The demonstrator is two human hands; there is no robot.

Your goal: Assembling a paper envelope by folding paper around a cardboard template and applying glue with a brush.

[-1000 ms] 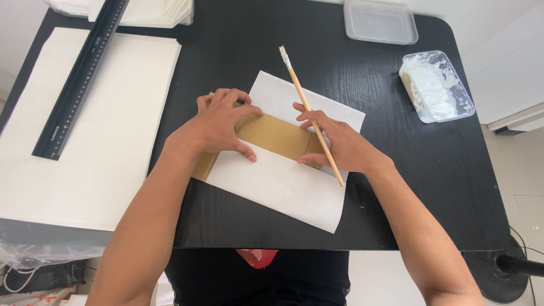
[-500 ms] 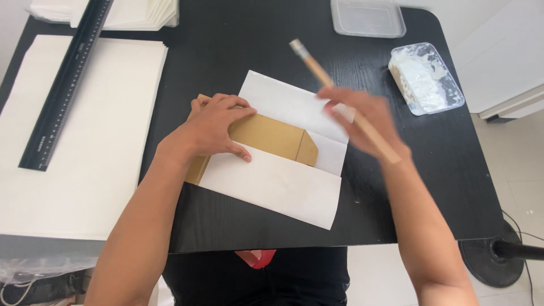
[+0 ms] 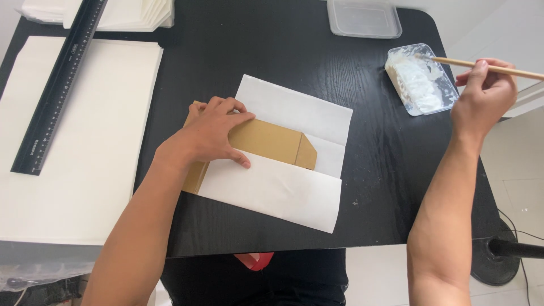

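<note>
Brown flat cardboard piece (image 3: 266, 141) sits mid-surface on folded white paper (image 3: 294, 170), left hand (image 3: 207, 136) pressing it, fingers spread. Right hand (image 3: 481, 96) fingers pinch a thin wooden brush (image 3: 481, 66) dipped in the clear paste tray (image 3: 420, 79).

A: Which packages appear on the black table (image 3: 226, 51)?

B: Three. A flat brown cardboard box (image 3: 266, 141), long with one angled end, lies at the centre on a sheet of white paper (image 3: 294, 113); the paper's lower flap is folded up over the box's near edge. The left hand (image 3: 209, 136) rests flat on the box's left part.

A: And toward the far edge?

B: A clear plastic tub (image 3: 364, 18), rectangular with rounded corners, stands at the table's far edge. Near the right edge sits a clear plastic tray (image 3: 420, 79) holding white paste.

A: Labels, signs, screens?

B: None can be made out.
</note>
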